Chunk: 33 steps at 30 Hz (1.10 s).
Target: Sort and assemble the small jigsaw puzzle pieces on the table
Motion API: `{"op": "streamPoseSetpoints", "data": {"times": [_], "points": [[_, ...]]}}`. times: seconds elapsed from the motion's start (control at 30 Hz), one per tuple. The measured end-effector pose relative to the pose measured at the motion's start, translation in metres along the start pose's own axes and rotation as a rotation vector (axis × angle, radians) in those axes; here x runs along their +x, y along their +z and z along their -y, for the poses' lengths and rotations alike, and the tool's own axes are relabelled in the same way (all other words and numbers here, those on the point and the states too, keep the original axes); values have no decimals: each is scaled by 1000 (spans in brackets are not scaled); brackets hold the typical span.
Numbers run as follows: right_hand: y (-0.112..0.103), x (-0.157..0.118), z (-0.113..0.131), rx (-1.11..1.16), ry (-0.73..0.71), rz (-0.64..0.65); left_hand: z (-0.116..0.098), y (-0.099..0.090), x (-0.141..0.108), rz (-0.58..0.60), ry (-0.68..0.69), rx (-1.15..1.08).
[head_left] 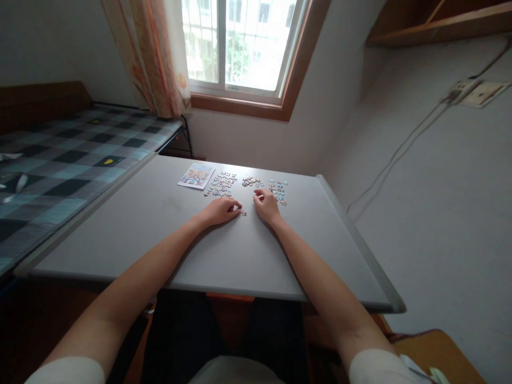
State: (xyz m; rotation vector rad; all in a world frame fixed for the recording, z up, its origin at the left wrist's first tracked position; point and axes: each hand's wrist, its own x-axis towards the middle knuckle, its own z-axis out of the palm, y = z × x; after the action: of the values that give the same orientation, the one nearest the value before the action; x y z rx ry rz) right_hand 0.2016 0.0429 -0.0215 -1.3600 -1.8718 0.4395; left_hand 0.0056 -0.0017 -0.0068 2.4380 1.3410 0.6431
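Note:
My left hand [222, 210] rests on the grey table [152, 224], its fingers curled with the tips at a small joined puzzle bit [244, 213]. My right hand [265, 205] lies just right of it, fingers bent; whether a piece is between them is too small to tell. Beyond my hands are loose puzzle pieces in three groups: a left group [223, 184], a middle pile [252, 182] and a right group [279, 191] partly behind my right hand. A printed picture card [196, 176] lies left of the pieces.
A bed with a checked cover [80, 154] stands along the left of the table. Behind are a curtain [154, 58] and a window [240, 48]. A cable [396, 158] hangs on the right wall; a stool [436, 352] is at the lower right.

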Motion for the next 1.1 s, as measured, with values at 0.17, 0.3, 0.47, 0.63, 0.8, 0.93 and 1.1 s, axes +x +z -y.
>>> {"op": "streamPoseSetpoints", "data": {"times": [0.17, 0.3, 0.47, 0.63, 0.8, 0.93, 1.1], "points": [[-1, 24, -2, -310, 36, 102, 0, 0, 0, 2, 8, 4], [3, 33, 10, -465, 69, 188, 1, 1, 0, -3, 17, 9], [2, 23, 20, -451, 32, 183, -1, 0, 0, -7, 19, 6], [-15, 1, 17, -430, -172, 227, -2, 0, -1, -14, 14, 4], [-24, -15, 7, -337, -252, 199, 0, 1, 0, -9, 16, 12], [-18, -22, -3, -230, -144, 75, 0, 0, -1, -4, 13, 10], [-13, -22, -5, -202, -79, 59, -1, 0, -1, 1, -1, 18]]}}
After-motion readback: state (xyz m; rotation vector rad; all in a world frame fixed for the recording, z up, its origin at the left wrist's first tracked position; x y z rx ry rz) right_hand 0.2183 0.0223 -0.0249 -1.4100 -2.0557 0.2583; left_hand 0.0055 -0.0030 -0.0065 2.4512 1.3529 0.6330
